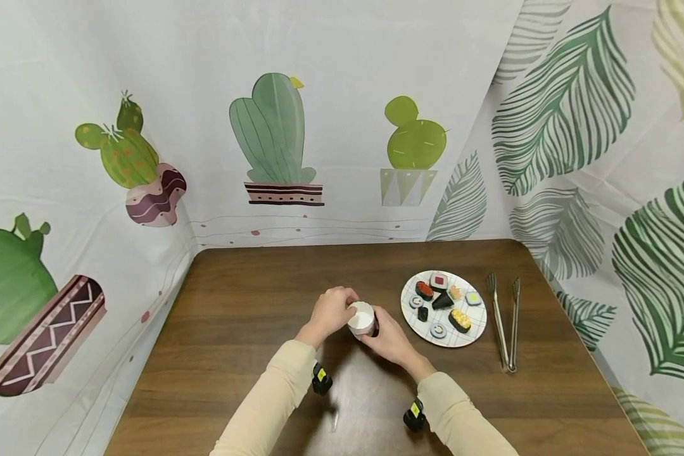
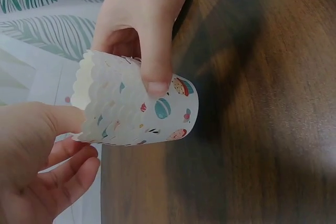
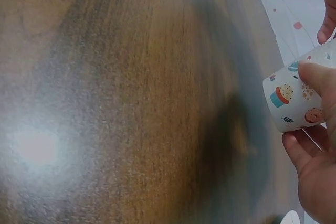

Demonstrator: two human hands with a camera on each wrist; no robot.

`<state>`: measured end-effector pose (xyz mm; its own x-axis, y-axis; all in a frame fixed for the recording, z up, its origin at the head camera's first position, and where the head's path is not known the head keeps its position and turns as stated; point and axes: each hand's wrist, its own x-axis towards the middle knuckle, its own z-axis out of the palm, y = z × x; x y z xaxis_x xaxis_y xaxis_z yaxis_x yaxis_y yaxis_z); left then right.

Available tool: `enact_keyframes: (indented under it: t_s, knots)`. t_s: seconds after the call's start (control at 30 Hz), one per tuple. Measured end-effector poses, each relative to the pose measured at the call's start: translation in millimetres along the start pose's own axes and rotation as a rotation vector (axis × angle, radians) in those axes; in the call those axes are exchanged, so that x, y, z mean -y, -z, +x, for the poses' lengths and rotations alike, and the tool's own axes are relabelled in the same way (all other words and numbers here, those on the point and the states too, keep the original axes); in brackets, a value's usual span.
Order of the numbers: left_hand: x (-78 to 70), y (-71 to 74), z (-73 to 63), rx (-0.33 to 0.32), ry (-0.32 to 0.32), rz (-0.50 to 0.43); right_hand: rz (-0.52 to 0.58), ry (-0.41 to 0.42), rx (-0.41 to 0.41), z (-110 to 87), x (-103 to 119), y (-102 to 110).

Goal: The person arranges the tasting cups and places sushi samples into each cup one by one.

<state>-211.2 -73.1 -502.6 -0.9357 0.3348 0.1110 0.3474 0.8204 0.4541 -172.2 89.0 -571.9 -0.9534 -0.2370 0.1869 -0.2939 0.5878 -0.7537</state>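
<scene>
Between the two hands is a stack of nested white paper baking cups (image 2: 123, 111) with scalloped rims and printed cupcakes and sweets. In the head view the stack (image 1: 362, 320) is at the middle of the table. My right hand (image 1: 393, 340) grips it around the side, thumb on one face and fingers on the other. The left hand (image 1: 333, 310) pinches the scalloped rim between thumb and fingers, as the left wrist view shows. In the right wrist view the printed cup base (image 3: 286, 98) points left. How many cups are nested is hidden.
Right of the hands lies a round white plate (image 1: 413, 326) with a grid pattern, bearing several sushi pieces. Metal tongs (image 1: 512, 354) lie open beyond it. A small clear sliver (image 1: 335, 420) is on the brown table (image 1: 234, 304) nearer me. Printed cloth (image 1: 348, 126) hangs behind.
</scene>
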Motion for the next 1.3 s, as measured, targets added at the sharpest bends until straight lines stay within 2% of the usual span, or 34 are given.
enact_keyframes:
  t_s: [0.47,0.87,1.3]
  knots:
    - [0.9,-3.0,-3.4,-0.040,-0.028,0.060,0.010,0.005,0.023,-4.8,4,-3]
    - [-1.9,5.4,-1.8,-0.079,-0.081,0.060,0.004,0.010,0.026,-5.8,5,-4]
    - [-3.1,26.8,3.8,-0.014,-0.143,0.045,0.022,-0.001,0.053,-8.8,6,-6]
